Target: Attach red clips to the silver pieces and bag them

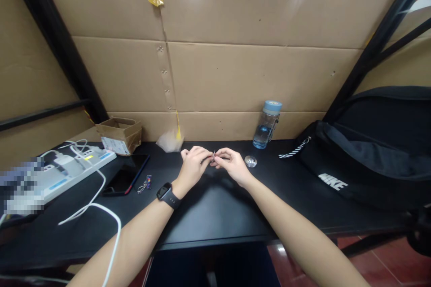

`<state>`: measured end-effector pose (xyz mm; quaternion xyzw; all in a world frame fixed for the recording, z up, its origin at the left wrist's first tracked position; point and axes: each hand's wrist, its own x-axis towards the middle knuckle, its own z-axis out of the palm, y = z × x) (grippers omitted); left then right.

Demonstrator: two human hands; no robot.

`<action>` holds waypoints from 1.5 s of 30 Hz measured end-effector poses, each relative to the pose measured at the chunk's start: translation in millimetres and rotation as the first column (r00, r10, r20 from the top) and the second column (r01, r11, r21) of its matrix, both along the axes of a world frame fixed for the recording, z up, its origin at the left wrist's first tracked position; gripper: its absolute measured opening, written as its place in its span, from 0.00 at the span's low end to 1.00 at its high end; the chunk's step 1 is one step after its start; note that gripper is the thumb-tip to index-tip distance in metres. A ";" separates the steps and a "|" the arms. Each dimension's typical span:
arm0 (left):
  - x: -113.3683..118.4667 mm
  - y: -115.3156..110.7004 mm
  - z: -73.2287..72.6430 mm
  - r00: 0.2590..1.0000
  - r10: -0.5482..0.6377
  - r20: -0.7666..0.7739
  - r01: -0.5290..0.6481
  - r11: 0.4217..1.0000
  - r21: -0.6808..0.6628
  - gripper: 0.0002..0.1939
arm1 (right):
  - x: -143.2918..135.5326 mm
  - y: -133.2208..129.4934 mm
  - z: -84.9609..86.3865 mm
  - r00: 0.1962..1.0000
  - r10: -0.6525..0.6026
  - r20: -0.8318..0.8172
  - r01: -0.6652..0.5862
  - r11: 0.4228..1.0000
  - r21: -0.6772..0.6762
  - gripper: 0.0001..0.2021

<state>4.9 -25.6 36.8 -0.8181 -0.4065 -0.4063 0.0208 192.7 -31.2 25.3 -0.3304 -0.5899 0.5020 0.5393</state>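
Note:
Both hands meet over the middle of the black table [202, 215]. My left hand [194, 161], with a dark watch [168, 195] on its wrist, pinches a small thin item [213, 156] between thumb and fingers. From the other side my right hand [232, 163] closes its fingertips on the same item. It looks thin and silvery with a touch of red; its kind is too small to make out. Just right of my right hand lies a small round, shiny, clear-looking object [251, 161].
A blue-lidded water bottle [266, 125] stands behind, near a black backpack [336, 170] at right. Leftward are a plastic bag [170, 141], a keychain [145, 184], a phone [126, 175], a cardboard box [121, 134] and a power strip [77, 166]. A white cable [116, 219] crosses my left forearm.

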 end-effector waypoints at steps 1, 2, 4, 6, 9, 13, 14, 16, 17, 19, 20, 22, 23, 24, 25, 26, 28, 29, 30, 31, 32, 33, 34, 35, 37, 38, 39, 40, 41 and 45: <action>0.3 -0.4 -0.2 1.000 -0.001 -0.013 0.001 1.000 0.017 0.07 | -0.6 -0.4 0.0 1.000 0.000 0.003 0.000 1.000 -0.013 0.17; 0.7 -1.1 -0.2 1.000 0.001 -0.023 0.000 0.999 0.033 0.07 | -1.2 -0.8 0.1 1.000 0.004 0.005 -0.003 1.000 -0.028 0.17; 1.7 -2.9 0.6 0.999 0.015 -0.030 -0.013 0.998 0.056 0.07 | -2.6 -1.9 0.5 1.000 0.020 0.006 -0.020 0.998 -0.063 0.17; 2.8 -4.8 2.0 0.999 0.032 -0.026 -0.030 0.997 0.071 0.06 | -3.7 -3.0 1.2 0.999 0.039 0.000 -0.038 0.995 -0.095 0.18; 3.5 -6.4 4.3 0.999 0.029 -0.014 -0.028 0.998 0.060 0.05 | -3.7 -3.9 2.2 0.998 0.066 0.006 -0.065 0.991 -0.115 0.18; 1.5 -5.7 6.0 1.000 -0.006 0.021 0.006 1.000 -0.006 0.05 | -0.2 -1.8 2.0 0.993 0.086 0.081 -0.081 0.995 -0.058 0.17; 0.9 -5.3 6.0 1.000 -0.012 0.026 0.012 1.000 -0.018 0.05 | 0.9 -1.1 1.8 0.989 0.078 0.123 -0.075 0.997 -0.025 0.17; 0.2 -4.6 5.8 0.999 -0.020 0.030 0.021 0.999 -0.038 0.05 | 2.7 -0.2 1.8 0.974 0.028 0.224 -0.044 0.997 0.065 0.15; 0.1 -4.5 5.7 0.999 -0.023 0.032 0.024 0.999 -0.047 0.05 | 3.2 -0.2 2.1 0.963 -0.010 0.268 -0.022 0.993 0.114 0.14; 0.7 -4.9 5.5 0.999 -0.032 0.033 0.034 0.998 -0.061 0.05 | 3.6 -1.0 2.9 0.940 -0.079 0.331 0.013 0.980 0.198 0.13; 1.2 -5.3 5.5 0.999 -0.038 0.031 0.040 0.997 -0.065 0.06 | 3.6 -1.5 3.4 0.930 -0.099 0.354 0.017 0.973 0.228 0.12; 2.3 -6.2 5.7 0.999 -0.042 0.026 0.043 0.997 -0.065 0.07 | 3.4 -2.4 4.1 0.916 -0.104 0.389 -0.003 0.965 0.264 0.12; 2.8 -6.5 5.8 0.999 -0.040 0.024 0.042 0.997 -0.065 0.07 | 3.4 -2.6 4.2 0.912 -0.096 0.399 -0.018 0.962 0.272 0.11; 3.1 -6.8 6.0 0.999 -0.038 0.024 0.039 0.997 -0.069 0.07 | 3.4 -2.5 4.1 0.912 -0.088 0.402 -0.030 0.960 0.278 0.10; 3.3 -6.9 6.1 0.999 -0.034 0.028 0.036 0.996 -0.076 0.07 | 3.4 -2.3 3.9 0.913 -0.084 0.399 -0.035 0.959 0.283 0.09; 3.4 -6.9 6.2 0.999 -0.031 0.037 0.034 0.996 -0.088 0.07 | 3.5 -1.9 3.6 0.915 -0.085 0.395 -0.035 0.957 0.288 0.08; 3.3 -6.6 6.2 0.997 -0.031 0.064 0.038 0.992 -0.120 0.07 | 3.9 -1.0 3.2 0.910 -0.103 0.402 -0.029 0.951 0.309 0.07; 3.3 -6.6 6.3 0.996 -0.031 0.081 0.042 0.990 -0.136 0.07 | 4.2 -0.7 3.3 0.904 -0.120 0.409 -0.022 0.946 0.324 0.07; 3.3 -6.6 6.4 0.995 -0.032 0.094 0.046 0.988 -0.149 0.07 | 4.5 -0.4 3.6 0.898 -0.137 0.418 -0.015 0.940 0.340 0.07; 3.4 -6.8 6.7 0.994 -0.032 0.102 0.048 0.987 -0.156 0.07 | 5.0 -0.3 4.2 0.891 -0.155 0.428 -0.008 0.935 0.355 0.07; 3.6 -7.2 7.1 0.994 -0.033 0.103 0.049 0.986 -0.159 0.06 | 5.6 -0.4 5.1 0.883 -0.173 0.437 -0.001 0.929 0.370 0.07; 3.8 -7.8 7.6 0.994 -0.033 0.100 0.048 0.986 -0.158 0.06 | 6.3 -0.7 6.4 0.874 -0.193 0.446 0.007 0.923 0.385 0.07; 4.0 -8.4 8.3 0.994 -0.034 0.099 0.050 0.987 -0.155 0.06 | 7.1 -1.1 7.8 0.865 -0.212 0.455 0.015 0.917 0.399 0.06; 4.2 -9.1 8.9 0.994 -0.042 0.106 0.058 0.986 -0.154 0.07 | 7.8 -1.6 9.4 0.857 -0.229 0.461 0.021 0.911 0.413 0.06; 4.4 -10.3 9.7 0.988 -0.078 0.131 0.098 0.982 -0.159 0.09 | 9.1 -2.7 12.5 0.850 -0.250 0.463 0.026 0.899 0.438 0.05; 4.4 -10.7 9.7 0.985 -0.101 0.140 0.124 0.979 -0.163 0.12 | 9.6 -3.2 13.7 0.849 -0.252 0.464 0.022 0.894 0.447 0.05; 4.2 -10.9 9.5 0.982 -0.126 0.139 0.148 0.975 -0.168 0.18 | 10.1 -3.6 14.7 0.849 -0.249 0.466 0.013 0.892 0.453 0.05; 4.0 -11.1 9.0 0.981 -0.148 0.125 0.168 0.970 -0.173 0.23 | 10.6 -3.8 15.3 0.848 -0.244 0.471 0.004 0.890 0.455 0.05; 3.8 -11.1 8.3 0.981 -0.164 0.104 0.181 0.967 -0.180 0.27 | 11.2 -3.9 15.7 0.844 -0.242 0.478 -0.003 0.890 0.456 0.05; 2.2 -9.9 6.5 0.985 -0.169 0.041 0.174 0.961 -0.216 0.22 | 15.3 -2.3 16.8 0.824 -0.254 0.507 -0.008 0.889 0.458 0.04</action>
